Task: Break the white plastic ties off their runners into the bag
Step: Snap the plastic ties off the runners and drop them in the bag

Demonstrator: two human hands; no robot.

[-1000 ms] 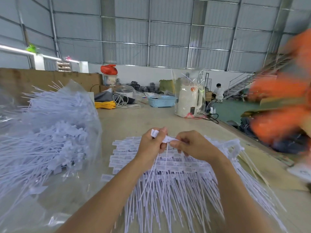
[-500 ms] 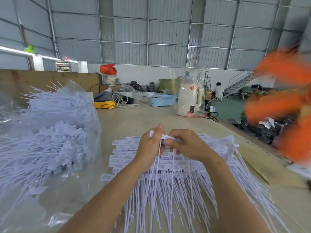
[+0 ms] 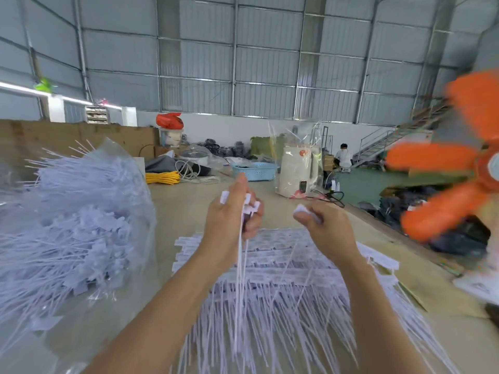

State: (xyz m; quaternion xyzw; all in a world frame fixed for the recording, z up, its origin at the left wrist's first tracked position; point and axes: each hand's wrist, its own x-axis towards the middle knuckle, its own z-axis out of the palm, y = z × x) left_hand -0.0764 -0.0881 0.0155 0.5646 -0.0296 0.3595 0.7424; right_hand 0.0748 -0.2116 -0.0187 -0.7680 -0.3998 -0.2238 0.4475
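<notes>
My left hand (image 3: 232,220) is raised above the table and grips several white plastic ties (image 3: 239,279) whose long tails hang straight down. My right hand (image 3: 324,228) is a little to the right, apart from the left, pinching a small white runner piece (image 3: 303,210) between thumb and fingers. Under both hands lies a wide heap of ties on their runners (image 3: 283,287), tails fanned toward me. A clear plastic bag (image 3: 67,238) stuffed with loose white ties stands at the left.
A spinning orange fan (image 3: 453,171) blurs at the right edge. A cream kettle in clear wrap (image 3: 297,171), a blue basket (image 3: 255,171) and a yellow cable coil (image 3: 162,177) sit at the table's far end. A person sits far back on the floor (image 3: 343,157).
My hands were together, twisting one tie strip above the heap. They have now pulled apart and risen, the left keeping the ties, the right keeping the broken-off piece.
</notes>
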